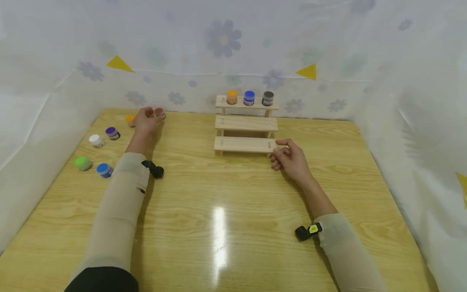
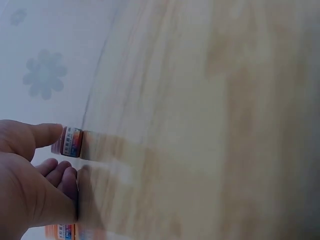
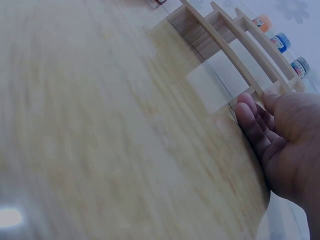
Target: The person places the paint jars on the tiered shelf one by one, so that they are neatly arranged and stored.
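My left hand (image 1: pixel 146 121) is at the back left of the table, its thumb beside a small paint jar with a reddish-brown lid (image 1: pixel 159 112). In the left wrist view, the thumb tip overlaps the lid end of that jar (image 2: pixel 71 142), while the other fingers bend below, apart from it. A three-step wooden display rack (image 1: pixel 246 144) stands at the back centre. With thumb and fingers, my right hand (image 1: pixel 292 162) pinches the right end of its lowest step. Jars with orange (image 1: pixel 231 97), blue (image 1: pixel 249 98) and black (image 1: pixel 268 98) lids line the top step.
Left of my left hand stand more paint jars: orange (image 1: pixel 130 120), purple (image 1: pixel 112 133), white (image 1: pixel 96 140), green (image 1: pixel 83 163) and blue (image 1: pixel 104 170). The wooden table (image 1: pixel 189 194) meets a flower-print cloth (image 1: pixel 175 48) behind and at both sides.
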Tool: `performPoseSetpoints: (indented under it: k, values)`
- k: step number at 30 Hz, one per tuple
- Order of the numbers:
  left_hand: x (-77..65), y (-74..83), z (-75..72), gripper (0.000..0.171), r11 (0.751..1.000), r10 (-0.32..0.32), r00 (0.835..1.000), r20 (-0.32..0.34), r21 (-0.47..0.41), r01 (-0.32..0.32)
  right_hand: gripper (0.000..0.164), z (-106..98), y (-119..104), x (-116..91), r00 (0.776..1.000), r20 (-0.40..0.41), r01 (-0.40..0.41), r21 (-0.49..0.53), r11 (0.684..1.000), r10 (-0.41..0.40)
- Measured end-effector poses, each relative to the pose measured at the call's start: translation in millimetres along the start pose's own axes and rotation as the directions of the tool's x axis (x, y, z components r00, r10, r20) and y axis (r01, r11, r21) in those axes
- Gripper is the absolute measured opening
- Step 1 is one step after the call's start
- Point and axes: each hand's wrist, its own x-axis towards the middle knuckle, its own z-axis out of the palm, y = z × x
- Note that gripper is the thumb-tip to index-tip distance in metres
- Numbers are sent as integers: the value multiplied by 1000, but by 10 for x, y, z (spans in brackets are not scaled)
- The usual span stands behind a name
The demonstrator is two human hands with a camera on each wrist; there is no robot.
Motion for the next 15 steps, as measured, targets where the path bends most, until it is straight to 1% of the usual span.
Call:
performPoseSetpoints:
  k: [2, 5, 7, 9, 12, 15]
  values:
    - [19, -3, 14, 65, 1000, -8, 1000, -12, 26, 8, 38, 3, 1, 1, 1000, -1, -1, -1, 1000, 1]
    - [25, -6, 56, 55, 1000, -17, 999, -31, 4, 17, 38, 5, 15, -8, 1000, -5, -15, 5, 1000, 15]
    - [23, -15, 80, 46, 1000, -5, 999, -42, -11, 5, 38, 7, 28, -11, 1000, -3, -22, 8, 1000, 22]
    - [18, -28, 90, 41, 1000, 15, 999, -49, -15, -16, 39, 11, 35, -11, 1000, -1, -23, 15, 1000, 23]
    - [8, -50, 85, 41, 996, 51, 997, -56, 72, -47, 38, 14, 27, -3, 1000, -3, -11, 22, 1000, 11]
    - [2, -76, 75, 45, 987, 70, 996, -49, 146, -62, 37, 6, 0, 0, 1000, -10, 3, 19, 1000, -3]
